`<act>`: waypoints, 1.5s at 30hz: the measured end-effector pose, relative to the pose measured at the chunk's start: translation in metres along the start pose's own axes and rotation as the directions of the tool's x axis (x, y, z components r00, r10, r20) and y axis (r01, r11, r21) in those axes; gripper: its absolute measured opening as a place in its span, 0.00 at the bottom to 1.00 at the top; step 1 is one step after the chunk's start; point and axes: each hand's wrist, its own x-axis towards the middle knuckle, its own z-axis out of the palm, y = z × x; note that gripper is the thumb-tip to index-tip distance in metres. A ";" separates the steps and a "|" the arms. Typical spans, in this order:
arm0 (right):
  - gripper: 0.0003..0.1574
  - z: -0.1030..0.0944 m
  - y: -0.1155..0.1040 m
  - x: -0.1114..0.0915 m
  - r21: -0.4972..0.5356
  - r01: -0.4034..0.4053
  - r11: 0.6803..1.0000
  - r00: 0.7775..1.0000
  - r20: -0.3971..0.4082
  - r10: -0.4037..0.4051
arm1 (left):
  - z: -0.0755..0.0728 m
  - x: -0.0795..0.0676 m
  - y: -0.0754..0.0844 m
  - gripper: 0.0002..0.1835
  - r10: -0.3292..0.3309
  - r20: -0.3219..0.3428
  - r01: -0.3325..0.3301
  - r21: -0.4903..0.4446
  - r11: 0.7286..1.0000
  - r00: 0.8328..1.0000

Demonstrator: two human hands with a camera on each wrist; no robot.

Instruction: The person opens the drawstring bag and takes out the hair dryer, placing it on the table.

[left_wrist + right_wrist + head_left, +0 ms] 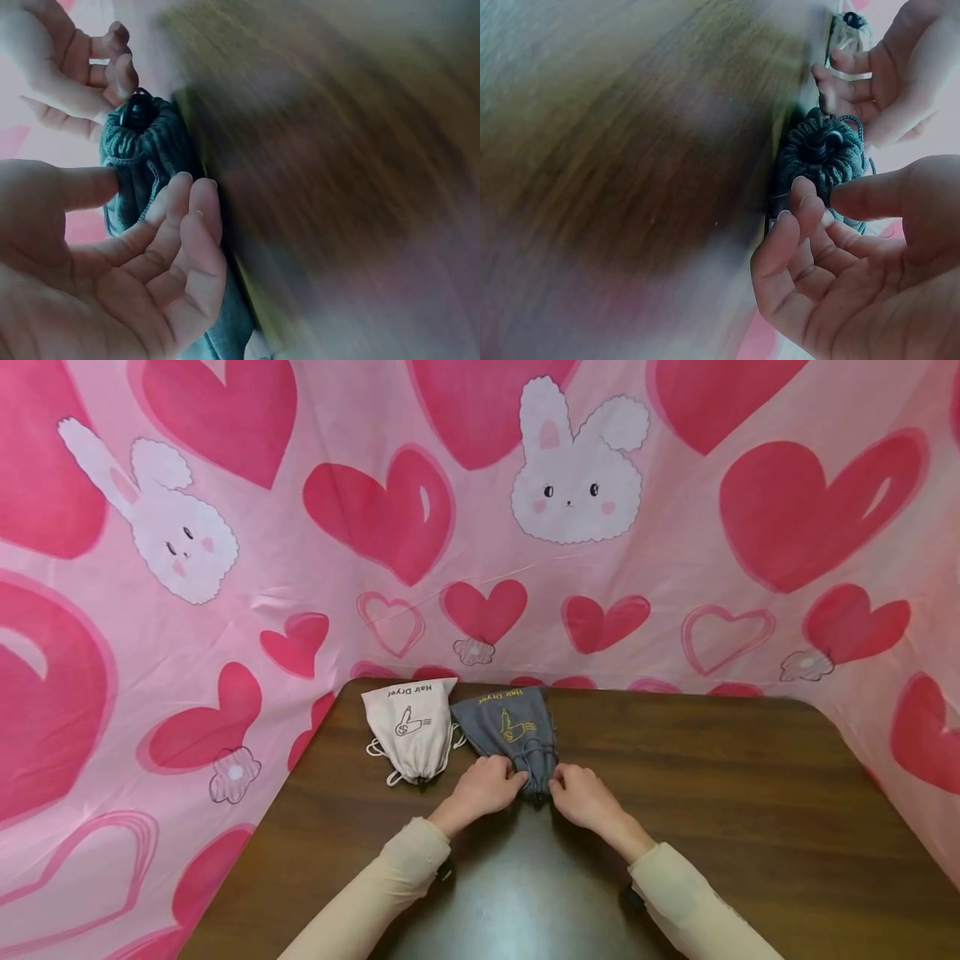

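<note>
A dark grey drawstring bag (517, 727) with yellow "Hair Dryer" lettering and a dryer picture lies on the table, its gathered neck towards me. My left hand (483, 785) is at the left side of the neck, thumb tip at the cloth and fingers loosely bent beside it. On the opposite side, my right hand (588, 793) has its thumb and relaxed fingertips right at the neck. The black cord stopper (139, 112) shows at the gathered mouth between both hands. To the left lies a cream drawstring bag (408, 727) with dark lettering, untouched.
Both bags lie near the far edge of the dark wooden table (712, 793). A pink cloth backdrop (480, 560) with hearts and rabbits rises behind the table and along its sides. White cord loops (393, 777) stick out from the cream bag.
</note>
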 end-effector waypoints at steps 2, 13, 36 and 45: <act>0.13 0.006 0.011 0.005 -0.016 0.014 1.000 1.000 -0.004 -0.014 | 0.006 0.007 -0.005 0.25 -0.020 0.014 0.020 -0.011 1.000 1.000; 0.13 -0.005 0.012 0.004 -0.010 -0.007 1.000 1.000 0.010 0.007 | 0.025 0.022 -0.009 0.24 -0.046 0.074 0.045 0.024 0.999 0.996; 0.12 -0.026 -0.025 -0.023 0.075 -0.127 0.989 0.991 0.063 0.122 | 0.023 -0.005 0.001 0.26 -0.023 0.192 0.039 -0.080 0.996 0.981; 0.10 -0.026 -0.025 -0.024 0.110 -0.138 0.984 0.989 0.072 0.131 | 0.012 -0.016 0.020 0.24 -0.085 0.093 0.088 -0.034 0.996 0.992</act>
